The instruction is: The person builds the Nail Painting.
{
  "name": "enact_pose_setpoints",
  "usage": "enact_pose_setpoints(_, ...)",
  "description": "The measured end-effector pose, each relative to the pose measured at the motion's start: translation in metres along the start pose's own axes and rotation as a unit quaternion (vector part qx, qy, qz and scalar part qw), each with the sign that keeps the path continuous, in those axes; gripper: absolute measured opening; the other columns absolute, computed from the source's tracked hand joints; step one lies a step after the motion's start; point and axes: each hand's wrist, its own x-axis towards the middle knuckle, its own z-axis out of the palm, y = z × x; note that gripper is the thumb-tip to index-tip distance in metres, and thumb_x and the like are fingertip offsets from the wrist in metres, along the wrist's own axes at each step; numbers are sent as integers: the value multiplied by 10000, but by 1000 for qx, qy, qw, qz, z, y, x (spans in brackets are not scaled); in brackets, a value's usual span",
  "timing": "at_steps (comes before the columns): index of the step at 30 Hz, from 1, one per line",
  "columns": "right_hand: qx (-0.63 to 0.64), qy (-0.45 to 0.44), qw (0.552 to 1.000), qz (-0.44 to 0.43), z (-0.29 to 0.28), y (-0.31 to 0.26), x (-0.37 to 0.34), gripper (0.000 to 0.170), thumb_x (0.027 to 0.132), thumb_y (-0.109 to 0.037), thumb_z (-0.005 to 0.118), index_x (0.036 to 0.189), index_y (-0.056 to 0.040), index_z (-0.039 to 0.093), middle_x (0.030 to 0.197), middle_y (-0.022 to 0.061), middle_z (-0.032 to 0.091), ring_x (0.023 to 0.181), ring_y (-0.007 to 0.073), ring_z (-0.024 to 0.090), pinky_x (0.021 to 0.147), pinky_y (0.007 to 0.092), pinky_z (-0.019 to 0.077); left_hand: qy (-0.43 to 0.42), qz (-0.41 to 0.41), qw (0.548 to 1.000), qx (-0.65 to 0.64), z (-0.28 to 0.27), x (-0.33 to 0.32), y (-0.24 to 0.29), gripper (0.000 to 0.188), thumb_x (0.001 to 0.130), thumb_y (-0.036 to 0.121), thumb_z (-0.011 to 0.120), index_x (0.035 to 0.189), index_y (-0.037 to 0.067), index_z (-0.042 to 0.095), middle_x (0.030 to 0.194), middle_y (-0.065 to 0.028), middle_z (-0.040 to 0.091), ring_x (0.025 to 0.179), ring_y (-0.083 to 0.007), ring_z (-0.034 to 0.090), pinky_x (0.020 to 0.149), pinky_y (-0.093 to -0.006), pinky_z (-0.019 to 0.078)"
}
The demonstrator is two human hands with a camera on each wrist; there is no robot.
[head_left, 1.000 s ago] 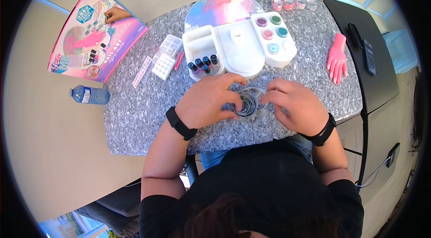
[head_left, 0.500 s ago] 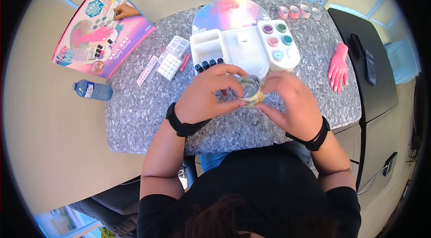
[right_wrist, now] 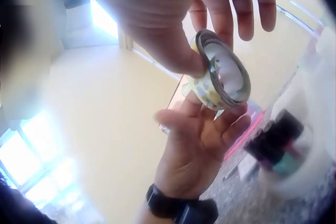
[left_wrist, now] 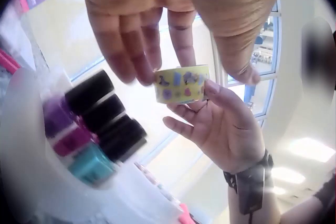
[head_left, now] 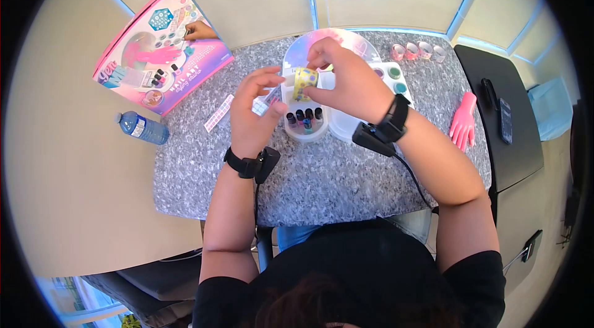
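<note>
A patterned yellow roll of layered strip [head_left: 305, 83] is held up over the white tray [head_left: 315, 137]. My right hand [head_left: 356, 85] pinches it, the thumb on its outer side in the right wrist view. Beside it on the left, my left hand [head_left: 250, 124] has its fingers extended and its thumb apart from the roll [left_wrist: 182, 85]. The left fingertips are close to the roll; whether they touch it I cannot tell. Dark-capped polish bottles [head_left: 308, 116] stand in the tray's front left compartment, below the roll.
A pink model hand [head_left: 463, 122] lies at the right, with small patterned rolls [head_left: 411, 51] behind it. On the left are a printed box [head_left: 167, 49], a water bottle [head_left: 143, 128] and a sticker sheet [head_left: 219, 112]. A dark cabinet [head_left: 513, 161] adjoins the table's right side.
The roll has been lifted from the table and moved forward and left over the tray, turned with its yellow side showing. Both hands moved with it, and the left fingers have straightened.
</note>
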Motion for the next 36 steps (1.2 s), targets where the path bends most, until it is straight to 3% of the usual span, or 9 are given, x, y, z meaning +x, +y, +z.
enact_pose_setpoints(4,-89,-76,992,41,23,9,20,536,816,-182,899,1257,-70,617,1136,132,777,1154,353,697,990,458,582,93,-89,990,-59,-2,0,0,676,1171,602,411,1315,2,689,1450,-134,689,1180,-225,668,1006,-395,509)
enact_pose_setpoints(7,-126,-127,982,59,31,4,30,551,800,-192,917,1258,-85,628,1110,100,787,1166,346,701,999,451,586,118,-98,987,-37,-2,-1,-1,710,1189,584,313,1319,-3,690,1448,-131,691,1154,-226,664,999,-398,502)
enact_pose_setpoints(12,-140,-189,970,63,32,6,29,666,783,-258,963,1351,-102,652,1158,85,803,1209,316,702,1023,443,582,119,-94,988,-24,1,-1,7,681,1190,561,325,1308,3,697,1442,-140,690,1134,-229,657,996,-401,496)
enact_pose_setpoints(14,-124,-213,965,89,18,4,25,730,823,-279,950,1457,-93,640,1341,130,768,1296,336,676,1116,458,542,113,-85,990,-17,2,-2,7,680,1189,559,321,1304,5,699,1442,-144,689,1135,-231,656,996,-402,496)
enact_pose_setpoints(17,-105,-107,988,32,-15,28,15,623,919,-361,872,1455,-99,691,1446,189,712,1334,373,669,1180,461,498,113,-73,991,-14,2,-4,11,684,1189,561,311,1301,10,700,1447,-151,683,1138,-235,653,998,-402,494)
enact_pose_setpoints(21,-311,43,939,138,-89,94,3,379,923,-282,841,1274,-157,770,1286,170,746,1281,382,666,1144,486,507,110,-37,993,23,5,-4,21,672,1193,546,299,1274,12,698,1434,-161,683,1139,-239,654,995,-402,499)
enact_pose_setpoints(26,-422,-82,868,248,-139,151,-30,280,887,-196,830,1160,-175,771,1195,177,746,1192,397,699,1028,494,558,103,-3,994,32,9,-5,20,637,1198,519,320,1239,5,694,1415,-173,683,1117,-236,663,975,-399,515)
enact_pose_setpoints(28,-408,-53,877,248,-136,161,-36,256,897,-178,812,1148,-165,767,1178,172,753,1172,389,711,1003,495,566,113,6,994,3,11,-5,19,540,1183,463,429,1215,16,731,1378,-169,693,1072,-214,658,946,-378,514)
enact_pose_setpoints(36,-375,-20,888,267,-131,180,-25,182,955,-142,715,1115,-186,789,1109,122,805,1112,336,760,939,486,599,106,0,994,-3,16,-7,14,540,1189,453,418,1206,17,737,1370,-177,691,1057,-206,649,934,-369,518)
